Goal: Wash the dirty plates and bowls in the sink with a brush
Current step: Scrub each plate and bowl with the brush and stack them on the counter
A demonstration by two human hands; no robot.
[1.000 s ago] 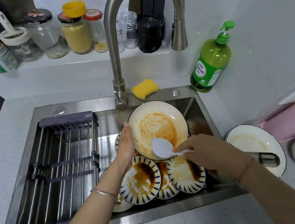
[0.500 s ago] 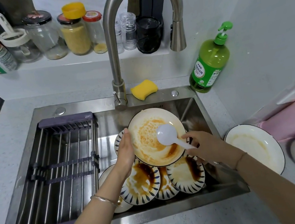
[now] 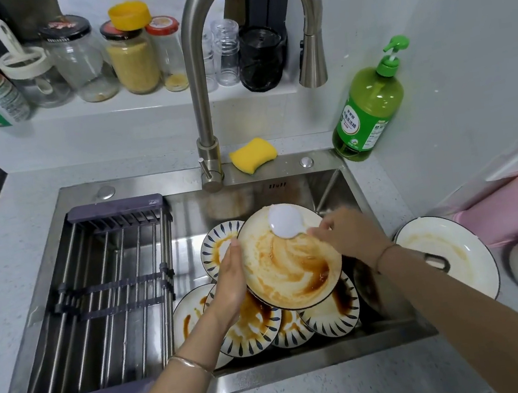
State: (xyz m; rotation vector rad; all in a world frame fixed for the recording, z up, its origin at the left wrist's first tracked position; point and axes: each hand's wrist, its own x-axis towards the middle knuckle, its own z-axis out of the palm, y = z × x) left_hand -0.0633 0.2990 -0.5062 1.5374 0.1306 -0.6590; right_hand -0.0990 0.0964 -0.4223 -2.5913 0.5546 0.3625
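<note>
1. The large stained plate (image 3: 292, 267) is held tilted over the patterned dishes (image 3: 330, 313) in the sink (image 3: 302, 191), presumably so its face is open to scrubbing and run-off falls inside.
2. Its left rim is gripped by the left hand (image 3: 229, 285), fingers closed round the edge, to steady it.
3. The brush (image 3: 285, 221) is pinched by its handle in the right hand (image 3: 350, 237), fingers curled tight; its white head is pressed on the plate's upper rim.

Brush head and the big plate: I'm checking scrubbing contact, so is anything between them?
Nothing visible. The right hand holds the white brush against the big plate near its far rim; the left hand grips its left edge.
</note>
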